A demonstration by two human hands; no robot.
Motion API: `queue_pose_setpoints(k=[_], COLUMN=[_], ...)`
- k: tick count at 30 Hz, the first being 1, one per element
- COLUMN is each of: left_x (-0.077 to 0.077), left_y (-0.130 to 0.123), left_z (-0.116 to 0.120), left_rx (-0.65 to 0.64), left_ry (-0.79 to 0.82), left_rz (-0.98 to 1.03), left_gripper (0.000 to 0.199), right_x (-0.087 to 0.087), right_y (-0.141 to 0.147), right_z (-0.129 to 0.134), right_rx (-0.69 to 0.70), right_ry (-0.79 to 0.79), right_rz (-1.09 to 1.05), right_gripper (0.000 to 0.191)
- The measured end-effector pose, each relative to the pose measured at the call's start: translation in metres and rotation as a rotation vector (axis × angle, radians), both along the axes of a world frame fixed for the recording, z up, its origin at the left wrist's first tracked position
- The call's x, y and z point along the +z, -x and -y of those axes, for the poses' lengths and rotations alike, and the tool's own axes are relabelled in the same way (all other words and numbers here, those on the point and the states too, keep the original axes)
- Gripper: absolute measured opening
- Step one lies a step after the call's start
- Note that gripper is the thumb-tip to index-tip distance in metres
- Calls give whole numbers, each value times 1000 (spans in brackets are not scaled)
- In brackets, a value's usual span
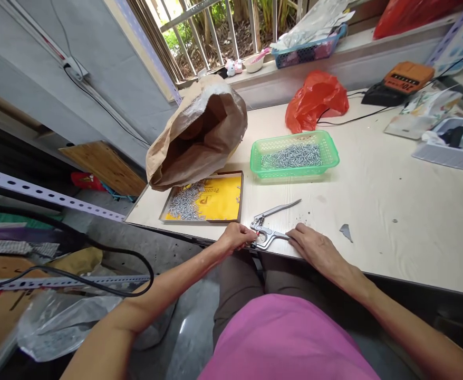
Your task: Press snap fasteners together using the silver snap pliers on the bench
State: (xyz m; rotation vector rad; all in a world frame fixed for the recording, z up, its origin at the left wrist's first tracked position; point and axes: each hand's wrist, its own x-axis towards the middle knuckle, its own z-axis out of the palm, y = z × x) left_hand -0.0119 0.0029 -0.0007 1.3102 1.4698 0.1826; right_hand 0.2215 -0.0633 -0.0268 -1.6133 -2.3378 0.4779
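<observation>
Metal hand pliers [270, 235] with a spring and a C-shaped jaw lie at the table's front edge, handles spread apart. My right hand [314, 245] is closed round the end of the lower handle. At the jaw, my left hand [236, 237] has its fingers pinched together; what they hold is too small to make out. A small red part shows at the jaw beside those fingertips. Behind my left hand lies a shallow tray [225, 198] with a yellow bottom and many small silver metal pieces [186, 203] heaped at its left.
A green basket [295, 172] of similar metal pieces stands behind the pliers. An open brown paper bag [200, 132] leans over the tray's back edge. Farther back are a red plastic bag [316, 100] and an orange-black battery device [403, 82]. A grey scrap [346, 232] lies to the right.
</observation>
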Motion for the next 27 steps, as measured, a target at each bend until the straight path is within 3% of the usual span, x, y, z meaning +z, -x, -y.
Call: queue_pose_setpoints(k=[11, 18, 19, 23, 27], left_x=[10, 6, 5, 8, 9], left_y=[-3, 1, 2, 1, 0], left_z=[-15, -17, -17, -16, -17], left_rx=[-59, -67, -74, -94, -101], left_ry=[243, 266, 263, 266, 256], left_rz=[-24, -22, -21, -41, -75], left_gripper=[37, 40, 41, 43, 46], right_x=[-3, 2, 2, 1, 4], right_y=[2, -11, -14, -24, -22], right_z=[2, -9, -15, -45, -64], right_rx=[-8, 59, 72, 82, 157], right_ry=[-2, -12, -45, -116, -54], right_rz=[-20, 20, 34, 173, 259], right_gripper=[31, 27, 33, 90, 94])
